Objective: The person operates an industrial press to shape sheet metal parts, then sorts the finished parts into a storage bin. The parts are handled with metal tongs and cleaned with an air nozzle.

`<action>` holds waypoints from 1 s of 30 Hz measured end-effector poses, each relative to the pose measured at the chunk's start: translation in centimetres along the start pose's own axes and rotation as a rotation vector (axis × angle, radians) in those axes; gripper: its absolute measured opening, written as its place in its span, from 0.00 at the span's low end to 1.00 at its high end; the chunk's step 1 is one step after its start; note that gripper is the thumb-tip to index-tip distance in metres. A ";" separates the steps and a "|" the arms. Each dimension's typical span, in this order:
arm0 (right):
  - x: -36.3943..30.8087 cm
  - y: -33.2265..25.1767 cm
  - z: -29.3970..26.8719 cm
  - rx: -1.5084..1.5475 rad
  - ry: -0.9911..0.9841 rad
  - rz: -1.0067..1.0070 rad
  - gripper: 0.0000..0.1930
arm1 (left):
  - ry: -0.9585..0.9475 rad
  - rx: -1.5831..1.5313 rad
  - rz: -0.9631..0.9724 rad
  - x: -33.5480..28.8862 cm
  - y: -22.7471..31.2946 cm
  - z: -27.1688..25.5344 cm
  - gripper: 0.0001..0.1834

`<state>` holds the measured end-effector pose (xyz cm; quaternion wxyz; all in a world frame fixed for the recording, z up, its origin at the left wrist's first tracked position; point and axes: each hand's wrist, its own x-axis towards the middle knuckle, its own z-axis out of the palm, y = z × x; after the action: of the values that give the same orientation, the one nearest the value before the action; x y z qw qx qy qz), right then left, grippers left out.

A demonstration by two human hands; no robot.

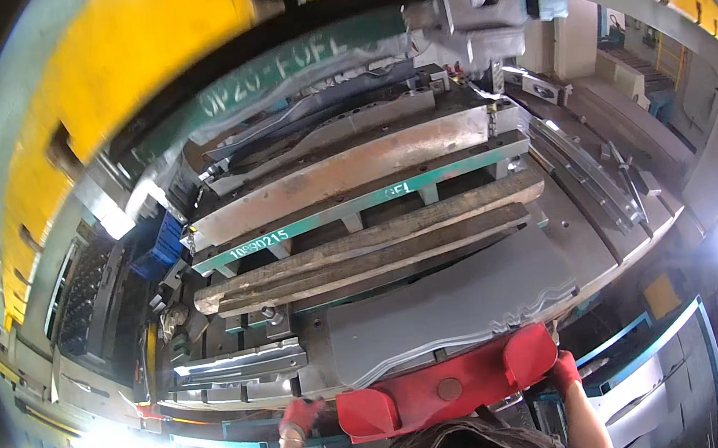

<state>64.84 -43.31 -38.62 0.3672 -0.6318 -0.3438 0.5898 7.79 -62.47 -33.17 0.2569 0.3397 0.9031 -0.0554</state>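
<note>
A red control box (484, 391) stands directly in front of me, with a dark round button (450, 388) in its middle and a raised red guard at each end. My left hand (299, 415), in a red glove, is just off the box's left end; its fingers look loosely apart and I make out nothing held. Against the right end of the box is my right hand (564, 370), also gloved in red, its fingers mostly hidden by the guard. Beyond the box, grey sheet metal blanks (448, 302) with a wavy near edge lie on the press bed.
Wooden beams (371, 249) lie before a long steel die (353, 167) with a green front rail (374, 200). The yellow press frame (127, 51) arches overhead. Formed metal strips (238, 366) rest at the bed's left; long rails (588, 176) lie right. A blue bin (156, 247) stands far left.
</note>
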 end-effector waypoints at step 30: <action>-13.1 4.8 -0.6 -0.204 0.479 0.161 0.13 | -0.063 -2.307 0.657 18.8 46.4 -46.0 0.09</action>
<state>64.57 -57.05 -36.33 0.3243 -0.8122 -0.2537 0.4131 6.02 -3.41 0.51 0.4337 0.1221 0.2842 0.8463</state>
